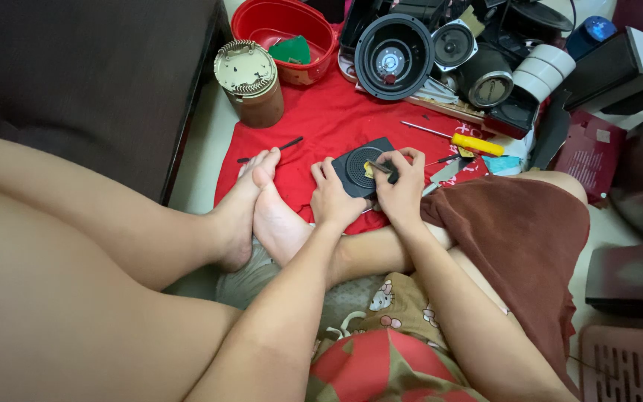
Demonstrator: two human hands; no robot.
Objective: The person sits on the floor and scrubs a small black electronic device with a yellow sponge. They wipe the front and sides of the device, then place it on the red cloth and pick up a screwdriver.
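Both hands meet over a small black speaker unit (364,167), a flat square piece with a round grille of fine slots, lying on the red cloth (329,123) in front of the person's crossed legs. Left hand (334,197) curls its fingers around the unit's near left edge, steadying it. Right hand (401,182) is closed in a pinch on a thin dark-handled tool (379,167), its tip set on a small yellow part at the middle of the grille.

Just beyond the right hand lies a yellow-handled screwdriver (464,141) with a slim metal shaft. A thin black stick (277,149) rests on the cloth near the toes. Farther back stands a brown cylinder (251,85) with a toothed, pale metal top, beside a glossy red plastic tub (292,30). To the right, a heap of round black speaker cones (396,56) with shiny rims crowds the cloth's far edge. A soft brown towel (515,231) drapes the right knee.
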